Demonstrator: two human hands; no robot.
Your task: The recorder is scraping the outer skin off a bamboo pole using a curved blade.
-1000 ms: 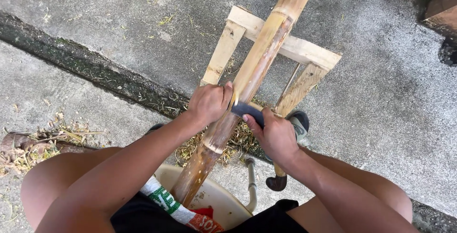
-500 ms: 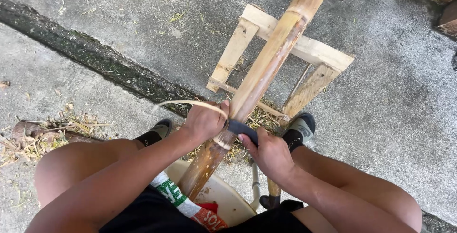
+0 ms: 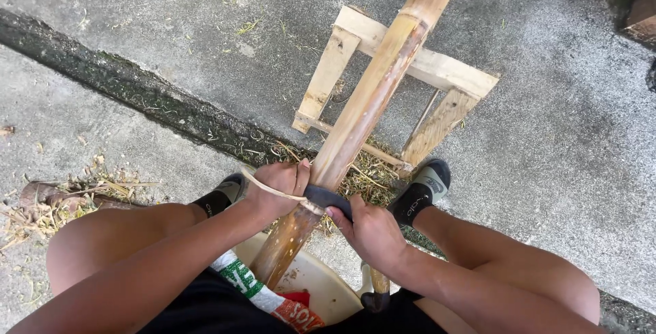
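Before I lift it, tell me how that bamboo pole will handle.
The bamboo pole looks stiff: it spans straight across the wooden frame without sagging. Being round, it would probably roll once freed. Its scraped surface looks smooth, maybe slippery where the left hand and right hand grip.

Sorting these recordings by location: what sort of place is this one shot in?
Probably an outdoor yard or workshop forecourt: rough grey concrete ground with a dark mossy crack, a pale wooden slatted stand propping a long tan bamboo pole, and dry shavings scattered about.
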